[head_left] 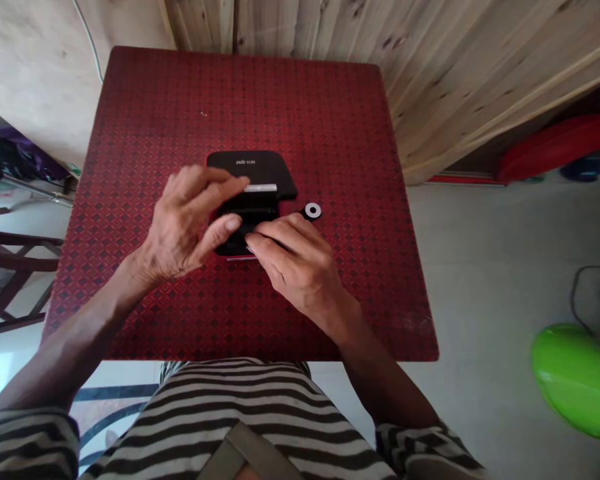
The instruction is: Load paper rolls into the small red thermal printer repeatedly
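A black device with red edges (253, 170) lies on the table, its lid folded back and its dark inside facing me. White lettering shows on the lid, and a white strip (261, 188) runs along its near edge. My left hand (187, 223) is over the device's left side, fingers and thumb apart, fingertips by the white strip. Bent over the near right part of the opening, my right hand (297, 260) has its thumb and fingers pressed together; what they hold, if anything, is hidden. Just beyond that hand lies a small black piece with a white ring (307, 209).
The table (355, 133) has a red patterned cover. Wood panelling (330, 30) rises behind it. To the left stands a dark wooden chair (20, 260); on the floor at right is a shiny green object (577, 380), with a cable near it.
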Motion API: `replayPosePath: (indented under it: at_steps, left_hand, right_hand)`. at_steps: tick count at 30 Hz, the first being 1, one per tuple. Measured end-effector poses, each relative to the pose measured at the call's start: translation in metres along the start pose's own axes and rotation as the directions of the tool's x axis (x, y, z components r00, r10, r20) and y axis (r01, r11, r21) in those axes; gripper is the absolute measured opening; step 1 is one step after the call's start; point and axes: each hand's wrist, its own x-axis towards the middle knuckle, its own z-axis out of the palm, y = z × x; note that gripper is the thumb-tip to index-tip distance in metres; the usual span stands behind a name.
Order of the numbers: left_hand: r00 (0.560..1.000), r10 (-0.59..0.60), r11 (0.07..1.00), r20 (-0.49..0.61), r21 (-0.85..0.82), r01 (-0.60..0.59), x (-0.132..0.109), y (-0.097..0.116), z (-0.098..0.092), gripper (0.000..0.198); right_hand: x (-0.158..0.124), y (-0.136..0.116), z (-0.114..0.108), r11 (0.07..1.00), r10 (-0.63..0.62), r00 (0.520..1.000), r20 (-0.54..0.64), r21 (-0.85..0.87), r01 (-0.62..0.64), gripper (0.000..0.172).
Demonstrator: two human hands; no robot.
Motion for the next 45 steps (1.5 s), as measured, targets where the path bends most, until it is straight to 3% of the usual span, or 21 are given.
replayPosePath:
  at_steps: [3,6,13,18,21,26,30,33,39,45]
  left_hand:
    - [0.997,0.070,0.993,0.020,0.091,-0.071,-0.018,0.002,0.010,0.052]
    - [0.997,0.063,0.992,0.042,0.105,-0.067,-0.023,0.001,0.014,0.059]
    - [0.998,-0.008,0.996,0.065,-0.090,0.014,-0.009,-0.010,0.000,0.045]
    - [0.998,-0.051,0.991,0.038,-0.120,0.055,0.004,-0.012,-0.007,0.041]
    - [0.994,-0.091,0.989,0.058,-0.108,0.097,0.006,-0.009,-0.008,0.041]
    - [0.992,-0.106,0.991,0.067,-0.080,0.111,0.005,-0.007,-0.008,0.039]
    - [0.997,-0.042,0.997,0.069,-0.063,0.047,-0.003,-0.008,-0.004,0.034]
    - [0.996,-0.009,1.000,0.091,-0.018,0.010,-0.013,-0.008,0.002,0.035]
    - [0.993,0.095,0.993,0.070,0.069,-0.100,-0.023,-0.005,0.009,0.040]
    - [0.988,0.151,0.984,0.036,0.085,-0.154,-0.020,-0.003,0.010,0.034]
  right_hand:
    - [-0.005,-0.001,0.003,1.000,0.003,1.000,-0.026,0.001,-0.003,0.023]
    - [-0.006,0.000,0.004,1.000,0.006,1.000,-0.030,0.003,-0.006,0.024]
    - [0.005,-0.006,0.001,0.998,0.063,0.998,0.012,-0.031,-0.063,0.018]
    - [0.015,-0.012,0.010,0.990,0.113,0.994,-0.011,-0.079,-0.113,0.021]
    - [0.015,-0.011,0.011,0.994,0.075,0.997,0.010,-0.078,-0.074,0.025]
    - [0.008,-0.006,0.003,0.989,-0.093,0.995,0.023,-0.114,0.095,0.027]
    - [0.004,-0.007,-0.003,0.941,-0.242,0.970,0.023,-0.239,0.240,0.024]
    - [0.004,-0.008,-0.001,0.918,-0.293,0.955,-0.037,-0.290,0.271,0.021]
    - [0.001,-0.004,0.006,0.933,-0.264,0.960,-0.094,-0.279,0.229,0.020]
    - [-0.002,-0.002,0.008,0.964,-0.187,0.981,-0.061,-0.204,0.171,0.023]
